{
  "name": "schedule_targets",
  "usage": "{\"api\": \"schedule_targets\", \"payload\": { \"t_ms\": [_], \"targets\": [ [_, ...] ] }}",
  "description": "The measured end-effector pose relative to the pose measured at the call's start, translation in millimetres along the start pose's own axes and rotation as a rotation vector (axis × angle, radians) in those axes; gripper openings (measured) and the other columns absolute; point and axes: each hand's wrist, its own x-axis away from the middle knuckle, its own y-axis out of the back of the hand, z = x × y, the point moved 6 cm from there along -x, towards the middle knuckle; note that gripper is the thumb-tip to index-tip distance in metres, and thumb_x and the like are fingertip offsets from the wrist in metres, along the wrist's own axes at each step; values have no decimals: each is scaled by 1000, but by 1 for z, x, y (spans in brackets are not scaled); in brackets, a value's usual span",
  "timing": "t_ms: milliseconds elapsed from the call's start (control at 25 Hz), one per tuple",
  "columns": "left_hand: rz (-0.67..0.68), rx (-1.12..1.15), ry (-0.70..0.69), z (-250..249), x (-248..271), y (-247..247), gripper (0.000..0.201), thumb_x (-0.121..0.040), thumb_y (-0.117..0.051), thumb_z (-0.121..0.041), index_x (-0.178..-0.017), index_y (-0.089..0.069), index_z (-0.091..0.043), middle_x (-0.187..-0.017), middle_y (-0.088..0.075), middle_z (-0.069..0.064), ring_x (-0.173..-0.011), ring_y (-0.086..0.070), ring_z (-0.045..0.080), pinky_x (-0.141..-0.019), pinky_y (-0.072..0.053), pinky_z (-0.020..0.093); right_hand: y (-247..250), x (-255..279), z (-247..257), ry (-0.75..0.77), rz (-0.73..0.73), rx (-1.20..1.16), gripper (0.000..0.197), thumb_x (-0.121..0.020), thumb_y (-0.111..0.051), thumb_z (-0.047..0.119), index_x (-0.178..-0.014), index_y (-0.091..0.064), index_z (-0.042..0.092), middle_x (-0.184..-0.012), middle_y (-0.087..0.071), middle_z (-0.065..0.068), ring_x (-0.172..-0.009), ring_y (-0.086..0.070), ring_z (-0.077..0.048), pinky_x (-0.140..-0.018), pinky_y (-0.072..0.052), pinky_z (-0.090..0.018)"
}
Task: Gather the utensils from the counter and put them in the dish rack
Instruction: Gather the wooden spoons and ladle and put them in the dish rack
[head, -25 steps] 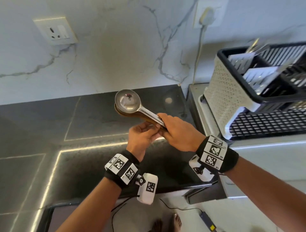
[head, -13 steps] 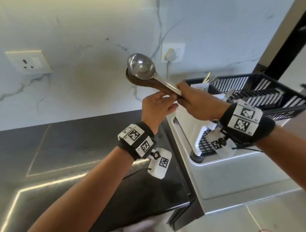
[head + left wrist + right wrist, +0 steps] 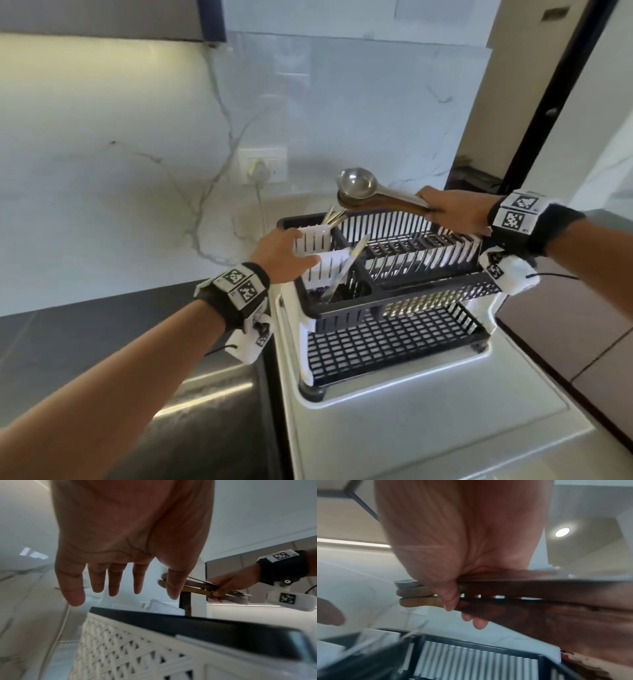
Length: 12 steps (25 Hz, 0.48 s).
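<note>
The right hand (image 3: 455, 212) gripped a bundle of utensils by the handles: a steel ladle (image 3: 356, 183) stacked on wooden spoons (image 3: 373, 204), fingers curled round them. The bundle hung in the air above the dish rack (image 3: 346, 310), over its back rim, lying almost level. Its long axis ran along that rim, with the ladle bowl facing up and pointing toward the rack's left end, the handles toward the right. The left hand (image 3: 282, 255) held nothing; its fingers were spread and straight, reaching over the rack's left edge beside the white cutlery holders (image 3: 313, 241). A few metal utensils (image 3: 346, 270) stood tilted in those holders. The rack sat on a white drainboard (image 3: 411, 411) beside the dark counter (image 3: 102, 329).
</note>
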Motion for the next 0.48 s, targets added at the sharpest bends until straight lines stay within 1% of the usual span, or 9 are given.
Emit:
{"api": "schedule_targets", "payload": {
  "t_ms": [40, 80, 160, 200, 240, 280, 320, 400, 480],
  "targets": [
    [17, 10, 29, 5, -5, -3, 57, -86, -69, -41, -134, -55, -14, -132, -60, 9, -124, -56, 29, -96, -44, 34, 0, -6, -21, -26, 17, 42, 14, -102, -45, 23, -108, -33, 20, -86, -58, -11, -71, -59, -27, -68, -50, -45],
    [58, 24, 78, 15, -8, -5, 62, -85, -70, -44, -136, -53, -13, -135, -58, 8, -126, -55, 29, -98, -44, 36, -2, -14, -38, -41, 29, 78, 14, -102, -46, 22, -107, -34, 19, -85, -58, -11, -73, -59, -29, -71, -50, -47],
    [180, 114, 228, 32, -12, -9, 84, -78, -73, -53, -147, -39, -17, -147, -45, 6, -131, -49, 31, -99, -49, 44, -1, -28, -67, -62, 39, 145, 13, -99, -47, 18, -102, -35, 21, -80, -56, -9, -72, -55, -29, -74, -50, -48],
    [241, 222, 314, 36, -11, -12, 89, -78, -76, -46, -151, -31, -20, -150, -40, 6, -130, -49, 33, -93, -54, 46, -4, -37, -77, -61, 53, 166, 14, -98, -48, 16, -101, -36, 22, -79, -55, -8, -71, -53, -27, -75, -49, -48],
    [288, 325, 376, 38, -10, -15, 90, -80, -79, -32, -152, -26, -21, -152, -36, 10, -128, -50, 35, -87, -57, 47, -8, -47, -85, -49, 74, 194, 14, -98, -48, 15, -100, -37, 24, -78, -54, -7, -70, -51, -26, -76, -49, -47],
    [321, 403, 398, 38, -11, -17, 89, -80, -79, -19, -152, -27, -21, -152, -36, 14, -125, -53, 37, -85, -58, 49, -10, -54, -87, -42, 104, 225, 13, -98, -47, 16, -99, -38, 26, -77, -54, -6, -69, -50, -25, -76, -49, -47],
    [345, 450, 391, 37, -13, -19, 85, -79, -79, -10, -149, -32, -19, -149, -40, 17, -121, -56, 38, -85, -58, 53, -16, -63, -89, -28, 144, 254, 11, -98, -46, 19, -98, -39, 27, -77, -54, -4, -68, -49, -23, -74, -48, -46],
    [361, 532, 366, 34, -17, -23, 76, -75, -79, 0, -140, -43, -14, -141, -50, 20, -111, -64, 39, -84, -58, 56, -25, -80, -86, 1, 194, 296, 10, -98, -46, 23, -95, -40, 29, -78, -55, -3, -68, -50, -22, -71, -45, -41],
    [342, 609, 370, 41, -20, -27, 85, -70, -81, 2, -143, -40, -12, -137, -52, 20, -105, -67, 38, -80, -60, 53, -37, -99, -78, 38, 223, 321, 13, -97, -50, 20, -94, -42, 31, -79, -56, -3, -72, -52, -23, -76, -48, -43]
  ]
}}
